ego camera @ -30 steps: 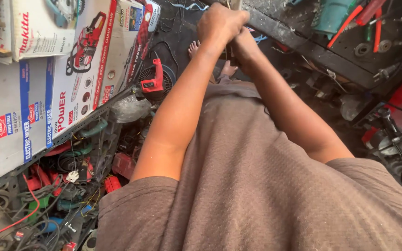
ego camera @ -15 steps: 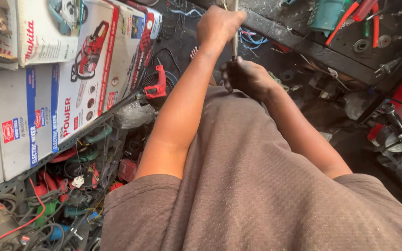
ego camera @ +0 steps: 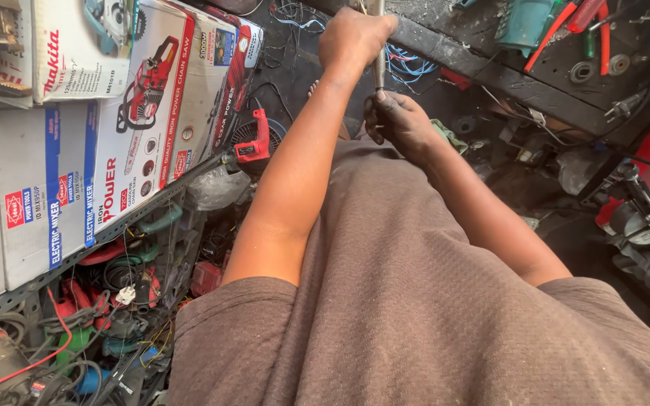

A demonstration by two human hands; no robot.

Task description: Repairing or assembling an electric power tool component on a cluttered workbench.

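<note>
1. Rod (ego camera: 378, 56), a thin metal shaft, stood near upright at twelve o'clock, well out from the brown-clad lap, and both hands were on it.
2. Compared with a second before, the two fists had parted: the right hand (ego camera: 400, 124) had slid down the shaft and sat lower, closed around its bottom part, fingers darkened with grime.
3. Above it, the left hand (ego camera: 355, 37) was closed on the upper shaft, arm stretched long; the spread grip probably gave more leverage on whatever the hidden end met.
4. At nine to eleven o'clock a shelf (ego camera: 99, 240) carried boxed power tools (ego camera: 141, 113), with a red tool (ego camera: 253, 143) beside them and tangled cables beneath.
5. Farthest, at one to two o'clock, a dark table (ego camera: 490, 71) held a teal tool (ego camera: 524, 22).
</note>
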